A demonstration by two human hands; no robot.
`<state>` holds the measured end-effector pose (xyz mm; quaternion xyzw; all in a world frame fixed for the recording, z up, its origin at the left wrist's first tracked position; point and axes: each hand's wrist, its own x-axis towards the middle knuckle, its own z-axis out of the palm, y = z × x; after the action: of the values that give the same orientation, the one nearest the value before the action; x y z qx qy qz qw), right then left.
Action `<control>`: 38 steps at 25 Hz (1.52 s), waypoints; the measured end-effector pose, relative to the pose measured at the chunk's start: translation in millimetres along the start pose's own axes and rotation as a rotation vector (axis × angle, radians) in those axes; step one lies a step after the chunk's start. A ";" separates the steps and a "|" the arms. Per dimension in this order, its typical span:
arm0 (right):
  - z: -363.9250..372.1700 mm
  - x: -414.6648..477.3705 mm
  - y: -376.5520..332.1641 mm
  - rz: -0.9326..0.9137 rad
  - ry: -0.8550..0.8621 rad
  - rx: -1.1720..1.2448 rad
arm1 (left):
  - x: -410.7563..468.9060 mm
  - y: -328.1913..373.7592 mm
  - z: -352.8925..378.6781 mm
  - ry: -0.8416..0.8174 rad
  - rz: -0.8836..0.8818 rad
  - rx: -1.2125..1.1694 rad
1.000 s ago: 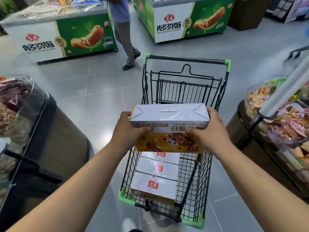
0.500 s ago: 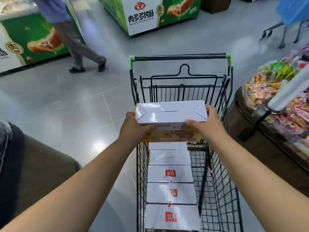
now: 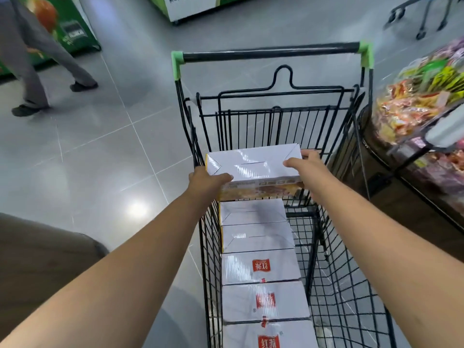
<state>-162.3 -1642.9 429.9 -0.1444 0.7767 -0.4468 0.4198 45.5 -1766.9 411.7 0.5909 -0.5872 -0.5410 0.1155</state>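
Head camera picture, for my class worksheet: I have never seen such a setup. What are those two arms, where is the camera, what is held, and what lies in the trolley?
There is no machine: the grips are a person's two bare hands. The picture comes from a camera worn on that person's head, looking forward and down, so both arms reach in from the bottom. The left hand and the right hand hold a white-topped box by its two ends, over a black wire shopping cart. In the cart lies a row of similar boxes, some with a red label. At the right stands a bin of wrapped snacks.
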 end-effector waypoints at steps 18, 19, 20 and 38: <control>22.4 42.0 84.0 0.090 -0.125 -0.181 | 11.4 -56.5 41.6 -0.142 -0.115 0.195; 20.9 41.9 86.6 0.085 -0.136 -0.183 | 10.6 -60.7 41.9 -0.141 -0.095 0.192; 19.7 41.2 88.7 0.082 -0.157 -0.196 | 9.3 -64.2 43.0 -0.148 -0.086 0.190; -37.9 -28.6 87.2 -0.176 -0.309 -0.377 | -70.2 -22.4 79.2 0.041 0.075 0.380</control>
<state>-161.4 -1555.3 383.1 -0.3537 0.7572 -0.3017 0.4589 16.2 -1663.5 399.1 0.5907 -0.6978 -0.4037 0.0337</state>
